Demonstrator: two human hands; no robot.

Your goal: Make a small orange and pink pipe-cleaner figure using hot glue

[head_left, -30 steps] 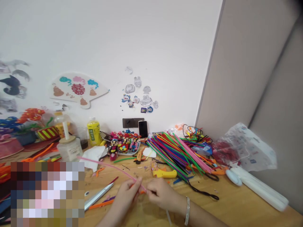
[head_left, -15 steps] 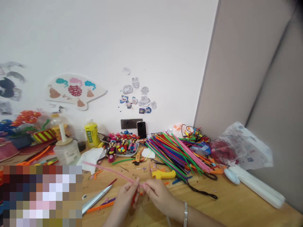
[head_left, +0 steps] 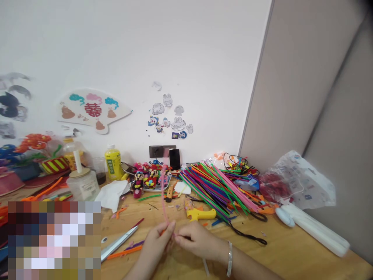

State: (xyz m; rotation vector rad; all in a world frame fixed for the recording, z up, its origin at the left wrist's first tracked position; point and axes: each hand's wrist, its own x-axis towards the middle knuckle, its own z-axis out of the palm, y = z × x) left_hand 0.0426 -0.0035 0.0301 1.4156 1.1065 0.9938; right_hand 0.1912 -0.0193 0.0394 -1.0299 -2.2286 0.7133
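Pink pipe cleaner (head_left: pixel 164 194) above left hand (head_left: pixel 159 249) (pinched)

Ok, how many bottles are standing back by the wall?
2: a yellow bottle left of the wall socket, and a clear bottle further left, behind a jar. Others may be hidden in the clutter.

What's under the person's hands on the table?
Wooden tabletop shows around the left hand and right hand, an orange pipe cleaner pokes out by the left; directly beneath the palms is hidden.
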